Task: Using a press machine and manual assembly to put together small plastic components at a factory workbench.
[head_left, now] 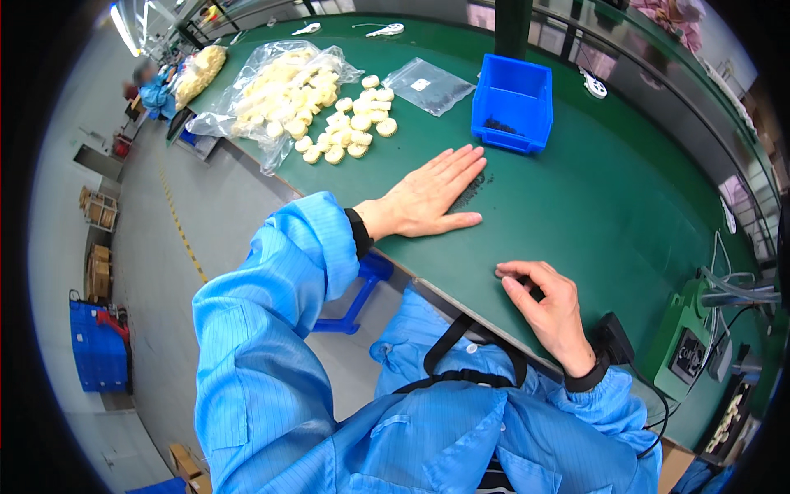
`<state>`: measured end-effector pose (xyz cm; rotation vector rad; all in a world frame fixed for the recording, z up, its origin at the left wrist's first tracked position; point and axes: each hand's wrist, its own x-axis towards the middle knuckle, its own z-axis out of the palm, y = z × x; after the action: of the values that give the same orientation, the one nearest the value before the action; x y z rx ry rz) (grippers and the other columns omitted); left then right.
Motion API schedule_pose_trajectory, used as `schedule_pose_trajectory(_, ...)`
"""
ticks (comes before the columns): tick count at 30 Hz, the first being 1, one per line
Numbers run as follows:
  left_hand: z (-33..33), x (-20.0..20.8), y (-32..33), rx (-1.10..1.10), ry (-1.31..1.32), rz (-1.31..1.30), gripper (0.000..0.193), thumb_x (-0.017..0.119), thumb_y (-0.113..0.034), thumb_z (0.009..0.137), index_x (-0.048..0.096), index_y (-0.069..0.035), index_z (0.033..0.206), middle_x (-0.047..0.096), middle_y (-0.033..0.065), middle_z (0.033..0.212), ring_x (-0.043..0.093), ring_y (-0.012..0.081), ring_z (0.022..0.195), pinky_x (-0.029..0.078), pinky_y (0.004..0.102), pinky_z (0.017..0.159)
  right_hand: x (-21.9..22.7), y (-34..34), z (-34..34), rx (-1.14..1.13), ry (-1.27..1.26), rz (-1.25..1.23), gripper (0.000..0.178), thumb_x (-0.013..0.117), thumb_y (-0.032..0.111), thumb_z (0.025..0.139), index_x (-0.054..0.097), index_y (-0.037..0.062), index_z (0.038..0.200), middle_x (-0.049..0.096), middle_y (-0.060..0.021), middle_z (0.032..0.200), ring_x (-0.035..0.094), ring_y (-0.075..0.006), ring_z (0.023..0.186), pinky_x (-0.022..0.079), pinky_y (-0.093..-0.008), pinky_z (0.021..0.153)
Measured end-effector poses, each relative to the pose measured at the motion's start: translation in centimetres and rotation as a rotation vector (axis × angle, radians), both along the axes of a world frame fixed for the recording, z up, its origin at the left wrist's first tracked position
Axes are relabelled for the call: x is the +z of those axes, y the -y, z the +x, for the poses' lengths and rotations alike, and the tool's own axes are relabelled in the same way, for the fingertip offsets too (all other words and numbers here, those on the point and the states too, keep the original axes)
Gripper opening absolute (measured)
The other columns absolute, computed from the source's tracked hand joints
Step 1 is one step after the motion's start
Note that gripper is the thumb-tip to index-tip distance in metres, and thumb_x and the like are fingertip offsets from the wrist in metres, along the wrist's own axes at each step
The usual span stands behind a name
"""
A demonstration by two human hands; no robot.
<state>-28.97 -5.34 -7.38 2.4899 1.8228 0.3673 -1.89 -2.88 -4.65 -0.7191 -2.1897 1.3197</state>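
Note:
My left hand (pixel 432 193) lies flat, palm down, fingers together on the green table (pixel 592 206). Its fingertips rest beside a scatter of tiny black parts (pixel 476 188). My right hand (pixel 547 305) sits near the table's front edge with fingers curled; thumb and forefinger pinch at the mat, perhaps on a tiny dark part, too small to tell. A blue bin (pixel 512 103) with small black parts in it stands just beyond my left hand.
Several cream round gear-like parts (pixel 354 123) lie loose at the back left beside an open clear bag (pixel 276 90) of them. A small clear bag (pixel 428 85) holds dark bits. A green device (pixel 687 346) with cables stands at the right. Another person (pixel 155 86) works far left.

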Motion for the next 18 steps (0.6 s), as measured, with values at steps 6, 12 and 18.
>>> schedule_pose_trajectory(6, 0.6, 1.0, 0.4, -0.086, 0.177, 0.010, 0.069, 0.051, -0.039, 0.093, 0.027, 0.001, 0.144, 0.030, 0.0198, 0.149, 0.026, 0.0321, 0.140, 0.022, 0.0401, 0.116, 0.5, -0.3, -2.4, -0.026, 0.042, 0.001, 0.018, 0.066, 0.010, 0.084, 0.068, 0.0026, 0.100, 0.067, -0.0095, 0.089, 0.060, -0.0166, 0.073, 0.048, -0.0278, 0.063)
schedule_pose_trajectory(12, -5.2, 4.4, 2.6, 0.229, 0.238, 0.161, 0.036, 0.054, -0.013, 0.091, 0.053, -0.002, 0.125, 0.051, 0.0153, 0.128, 0.049, 0.0323, 0.118, 0.041, 0.0395, 0.099, 0.7, -2.9, -3.7, 0.017, 0.105, 0.464, 0.027, 0.066, 0.013, 0.084, 0.065, 0.0063, 0.110, 0.065, -0.0101, 0.107, 0.060, -0.0270, 0.098, 0.049, -0.0368, 0.082)
schedule_pose_trajectory(18, -7.4, 3.2, 4.0, 0.400, 0.194, 0.166, 0.032, 0.057, -0.006, 0.087, 0.057, -0.001, 0.118, 0.055, 0.0147, 0.112, 0.054, 0.0318, 0.106, 0.045, 0.0389, 0.090, 0.1, -3.3, -7.4, 0.295, 0.442, 0.784, 0.059, 0.059, 0.041, 0.087, 0.044, 0.0181, 0.139, 0.038, -0.0060, 0.147, 0.032, -0.0287, 0.137, 0.024, -0.0487, 0.113)
